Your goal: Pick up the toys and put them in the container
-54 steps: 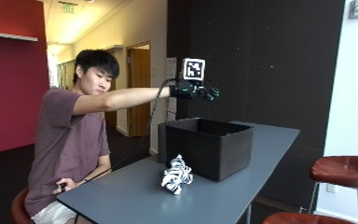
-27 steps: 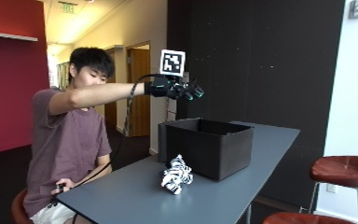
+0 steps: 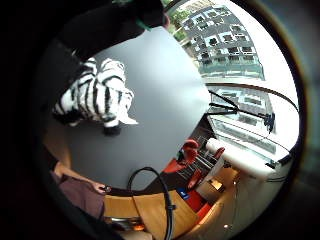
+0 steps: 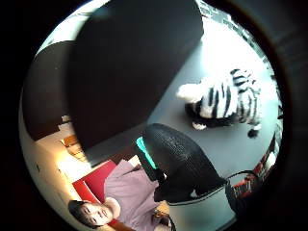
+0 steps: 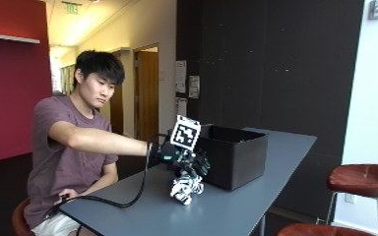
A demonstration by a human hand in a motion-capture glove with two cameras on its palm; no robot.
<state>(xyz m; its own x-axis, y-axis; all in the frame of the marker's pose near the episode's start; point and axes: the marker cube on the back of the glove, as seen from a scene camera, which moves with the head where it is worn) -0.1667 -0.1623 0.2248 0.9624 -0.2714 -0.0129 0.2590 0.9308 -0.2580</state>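
- Zebra toy [image 5: 186,188] time, but start with the biggest thing: the room has a dark wall behind the table, a red wall off to one side, and a wooden door at the back.
- The grey table [image 5: 254,196] is long and flat. A person sits at its near end. Two round red-brown stools [image 5: 364,178] stand past its far side.
- The black container [image 5: 234,153] is a box with an open top. It sits on the table, about in the middle.
- The person's right hand [image 5: 188,158] wears a black glove. It is low over the table, right above the toy and just beside the box. In the palm views the toy lies a bit apart from the palm. It is hard to tell if the fingers are straight or curled, so I cannot say.
- The zebra toy is soft, with black and white stripes, white paws and dark feet. It lies on the table, just beside the front wall of the box.
- In the little finger side palm view the zebra toy [image 3: 95,97] lies stretched along the table next to the dark box wall. Which end is its head is hard to make out.
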